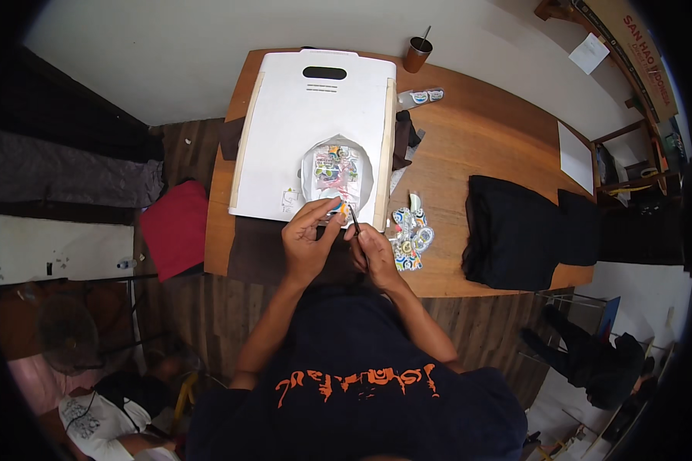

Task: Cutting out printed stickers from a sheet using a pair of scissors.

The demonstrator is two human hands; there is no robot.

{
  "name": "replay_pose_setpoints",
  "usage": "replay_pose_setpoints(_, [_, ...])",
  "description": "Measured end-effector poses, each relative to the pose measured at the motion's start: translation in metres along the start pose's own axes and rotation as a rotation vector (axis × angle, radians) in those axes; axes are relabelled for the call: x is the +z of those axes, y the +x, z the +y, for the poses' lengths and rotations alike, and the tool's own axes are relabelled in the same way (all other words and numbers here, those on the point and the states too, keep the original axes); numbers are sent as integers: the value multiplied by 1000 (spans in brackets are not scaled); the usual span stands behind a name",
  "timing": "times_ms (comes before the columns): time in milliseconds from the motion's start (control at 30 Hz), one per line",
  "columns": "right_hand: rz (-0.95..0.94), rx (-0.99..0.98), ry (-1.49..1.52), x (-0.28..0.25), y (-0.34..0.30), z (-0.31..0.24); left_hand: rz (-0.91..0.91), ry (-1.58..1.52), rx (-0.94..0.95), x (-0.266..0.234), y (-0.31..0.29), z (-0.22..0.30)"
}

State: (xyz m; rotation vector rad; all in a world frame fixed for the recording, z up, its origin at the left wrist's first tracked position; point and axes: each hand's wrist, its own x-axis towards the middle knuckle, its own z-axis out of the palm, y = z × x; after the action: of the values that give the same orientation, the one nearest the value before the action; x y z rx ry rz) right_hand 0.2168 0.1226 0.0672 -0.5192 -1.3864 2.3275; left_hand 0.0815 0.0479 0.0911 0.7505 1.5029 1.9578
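My left hand (306, 240) pinches a small colourful sticker piece (337, 206) at the near edge of a white board (315, 123). My right hand (371, 247) grips a thin dark tool (354, 222) whose tip points at that piece. Just beyond both hands, a round white sheet (307, 170) with several colourful stickers on it lies on the board. More colourful stickers (410, 237) lie in a pile on the wooden table (484, 138), right of my right hand.
A folded black cloth (515, 230) lies at the table's right. A brown cup (417, 54) with a stick stands at the far edge, with a small packet (421, 97) near it. A red cushion (178, 229) sits left of the table. A white paper (575, 157) lies far right.
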Motion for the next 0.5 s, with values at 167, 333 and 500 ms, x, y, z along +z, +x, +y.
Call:
replay_pose_setpoints(167, [21,-11,13,1,0,0,3,2,4,0,1,1])
replay_pose_setpoints(333, [17,-11,26,-2,0,3,5,1,10,1,1,3])
replay_pose_setpoints(500, [8,-18,10,-3,1,3,-9,-29,-10,1,1,3])
